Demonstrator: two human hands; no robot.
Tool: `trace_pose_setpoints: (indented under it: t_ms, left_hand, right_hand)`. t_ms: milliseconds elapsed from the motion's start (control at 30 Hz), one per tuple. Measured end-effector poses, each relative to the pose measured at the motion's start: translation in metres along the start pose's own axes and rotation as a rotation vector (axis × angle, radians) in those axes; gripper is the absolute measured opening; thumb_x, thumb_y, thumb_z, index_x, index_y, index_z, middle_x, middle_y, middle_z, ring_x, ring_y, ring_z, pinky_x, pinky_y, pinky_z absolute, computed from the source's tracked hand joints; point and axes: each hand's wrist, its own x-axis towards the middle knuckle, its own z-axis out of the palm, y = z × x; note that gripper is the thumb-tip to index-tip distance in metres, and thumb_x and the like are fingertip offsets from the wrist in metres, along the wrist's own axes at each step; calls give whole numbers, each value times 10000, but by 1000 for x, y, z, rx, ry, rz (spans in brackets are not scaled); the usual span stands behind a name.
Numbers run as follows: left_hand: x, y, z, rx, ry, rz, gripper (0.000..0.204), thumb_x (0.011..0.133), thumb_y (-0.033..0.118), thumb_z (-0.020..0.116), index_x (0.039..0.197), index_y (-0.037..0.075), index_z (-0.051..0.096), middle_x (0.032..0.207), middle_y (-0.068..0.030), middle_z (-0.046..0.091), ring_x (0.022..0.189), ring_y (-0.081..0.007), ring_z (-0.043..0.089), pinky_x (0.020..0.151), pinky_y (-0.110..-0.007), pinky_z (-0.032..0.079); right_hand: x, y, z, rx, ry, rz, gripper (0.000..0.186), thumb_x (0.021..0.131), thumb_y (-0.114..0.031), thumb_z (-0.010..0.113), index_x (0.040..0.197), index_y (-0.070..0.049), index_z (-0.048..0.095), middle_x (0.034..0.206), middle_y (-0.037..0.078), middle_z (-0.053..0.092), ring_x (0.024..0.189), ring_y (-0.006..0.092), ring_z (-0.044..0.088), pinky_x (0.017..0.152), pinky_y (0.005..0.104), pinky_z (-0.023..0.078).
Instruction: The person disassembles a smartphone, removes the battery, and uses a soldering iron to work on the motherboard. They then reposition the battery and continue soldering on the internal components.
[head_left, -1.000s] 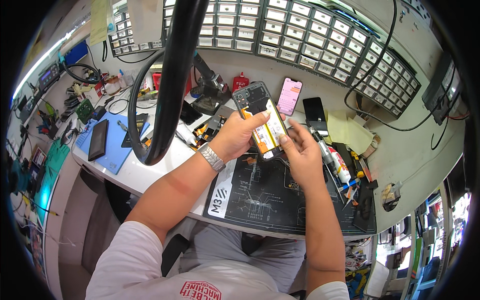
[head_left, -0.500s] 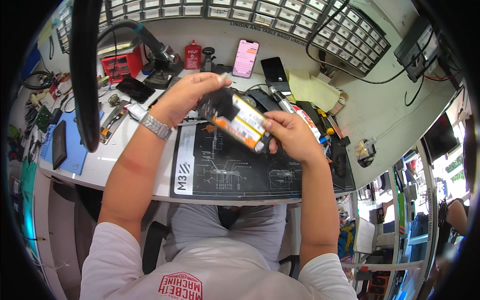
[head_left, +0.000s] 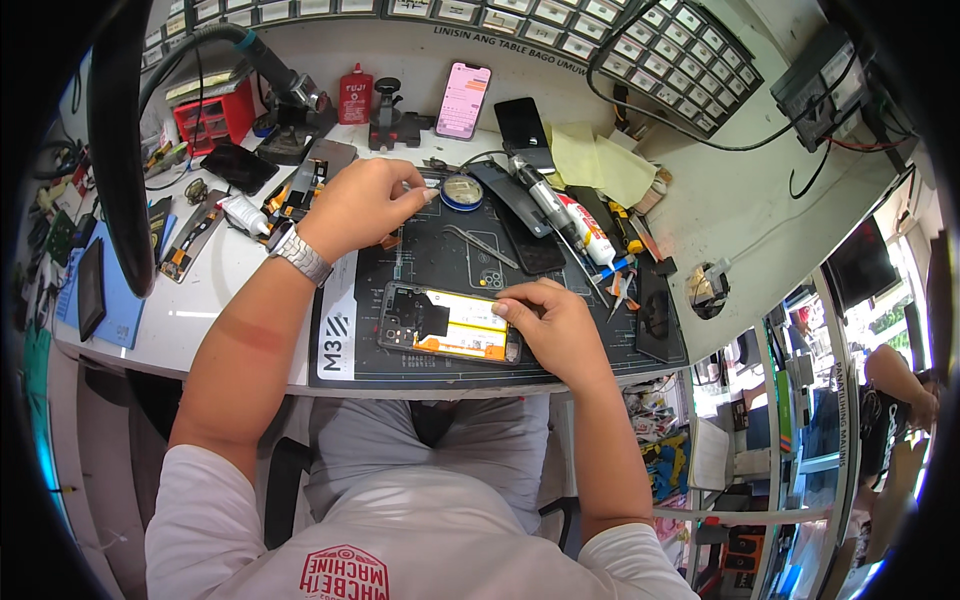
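An opened phone point(head_left: 468, 324) lies flat on the black work mat point(head_left: 400, 372), its back off, with a white-and-yellow battery and orange flex showing. My right hand point(head_left: 552, 328) grips its right end, thumb on top. Above the mat's far left part, my left hand point(head_left: 372, 205) is closed, thumb and fingertips together; what they hold, if anything, is too small to make out. Just right of those fingertips sits a small round blue-rimmed tin point(head_left: 461, 192). Metal tweezers point(head_left: 480, 246) rest on the mat between tin and phone.
To the right lie a dark phone point(head_left: 510, 198), a pen-like tool point(head_left: 540, 193), a white-and-red tube point(head_left: 588, 230) and small tools. A lit phone point(head_left: 463, 100) stands at the back beside a red bottle point(head_left: 355, 95). A black lamp arm point(head_left: 120, 150) crosses the left side.
The opened phone has come down from mid-air, where both hands were at it, onto the mat. My left hand has moved off it; my right stays on its end.
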Motion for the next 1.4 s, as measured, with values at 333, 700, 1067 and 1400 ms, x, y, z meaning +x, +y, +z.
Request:
trace_pose_setpoints:
  t_ms: [333,700,1067,1400]
  left_hand:
    - [2,-13,2,101,139,35,264,1041,253,831,1137,10,870,989,-178,846,914,-302,809,853,-441,621]
    - [1,5,3,-239,-130,-102,235,1018,58,810,1243,-5,832,1089,-167,865,990,-283,834,926,-417,650]
    - [-2,-11,17,-31,-213,114,368,986,29,826,1348,14,760,1072,-134,871,1007,-282,841,917,-411,642]
    - [-4,-20,37,152,-130,231,201,1054,59,753,1249,21,720,1055,-161,794,1062,-380,766,955,-495,603]
  right_hand:
    - [0,52,-78,-358,480,189,216,1010,-201,854,1141,-30,873,1108,178,853,981,326,829,909,446,628]
    - [58,154,-109,-412,434,443,523,838,-153,881,1291,76,752,1088,237,838,743,285,797,696,401,631]
    - [45,101,-138,300,719,235,265,1136,-152,711,1335,22,733,1206,149,847,1019,156,764,859,315,602]
    - [56,19,-68,299,559,-90,214,1239,-177,583,1360,-4,547,1146,159,868,982,170,788,880,331,620]
